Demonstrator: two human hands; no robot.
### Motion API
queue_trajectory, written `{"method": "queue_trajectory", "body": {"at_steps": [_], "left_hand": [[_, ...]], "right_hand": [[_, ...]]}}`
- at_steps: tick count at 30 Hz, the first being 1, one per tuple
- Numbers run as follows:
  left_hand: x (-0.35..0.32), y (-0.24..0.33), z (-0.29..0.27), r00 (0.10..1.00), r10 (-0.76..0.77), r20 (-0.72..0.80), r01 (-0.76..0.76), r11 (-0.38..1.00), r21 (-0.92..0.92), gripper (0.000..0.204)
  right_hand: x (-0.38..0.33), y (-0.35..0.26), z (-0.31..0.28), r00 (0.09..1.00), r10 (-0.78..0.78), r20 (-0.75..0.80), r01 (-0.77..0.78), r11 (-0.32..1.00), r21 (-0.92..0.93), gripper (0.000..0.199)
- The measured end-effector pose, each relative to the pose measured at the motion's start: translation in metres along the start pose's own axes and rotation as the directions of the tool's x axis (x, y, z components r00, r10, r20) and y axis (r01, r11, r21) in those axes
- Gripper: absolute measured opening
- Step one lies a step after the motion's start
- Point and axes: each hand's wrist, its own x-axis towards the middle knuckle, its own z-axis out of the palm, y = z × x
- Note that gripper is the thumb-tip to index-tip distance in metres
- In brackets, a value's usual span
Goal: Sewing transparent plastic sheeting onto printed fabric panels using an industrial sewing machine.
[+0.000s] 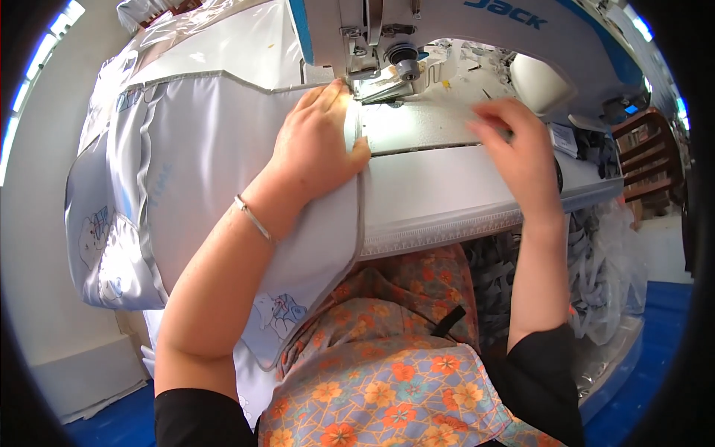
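Pale grey-white fabric [216,134] with a narrow grey bound edge and small blue cartoon prints drapes over the left of the sewing table and down toward my lap. My left hand [316,141] lies flat on it, fingers stretched toward the needle area and thumb spread at the bound edge. Just beyond those fingertips is the sewing machine head [380,45], its lamp lighting the metal bed. My right hand [518,141] hovers above the right side of the bed, thumb and forefinger apart, other fingers curled. It is slightly blurred; nothing shows in it.
A ruler strip [447,227] runs along the table's front edge. Thread scraps [462,63] litter the bed behind the needle. Below the table at right are grey strips and a clear plastic bag [607,261]. A wooden chair [652,153] stands at far right.
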Motion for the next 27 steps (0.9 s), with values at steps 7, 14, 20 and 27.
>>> {"method": "queue_trajectory", "body": {"at_steps": [7, 14, 20, 27], "left_hand": [[0.008, -0.020, 0.009, 1.000, 0.029, -0.011, -0.029, 0.999, -0.018, 0.049], [0.019, -0.035, -0.008, 0.990, -0.045, 0.132, 0.058, 0.994, -0.091, 0.049], [0.007, -0.058, -0.001, 0.995, -0.050, 0.083, 0.053, 0.998, -0.038, 0.053], [-0.002, -0.060, 0.005, 0.998, -0.057, -0.014, 0.057, 0.998, -0.021, 0.056]], "right_hand": [[-0.069, 0.048, -0.059, 0.983, 0.166, -0.075, -0.181, 0.933, -0.311, 0.037], [-0.054, 0.024, -0.071, 0.803, 0.457, 0.383, -0.543, 0.826, 0.153, 0.070], [-0.051, -0.058, 0.002, 0.577, 0.113, 0.809, -0.790, 0.327, 0.518, 0.088], [-0.014, -0.102, 0.085, 0.509, 0.315, 0.801, -0.853, 0.058, 0.519, 0.066]]}}
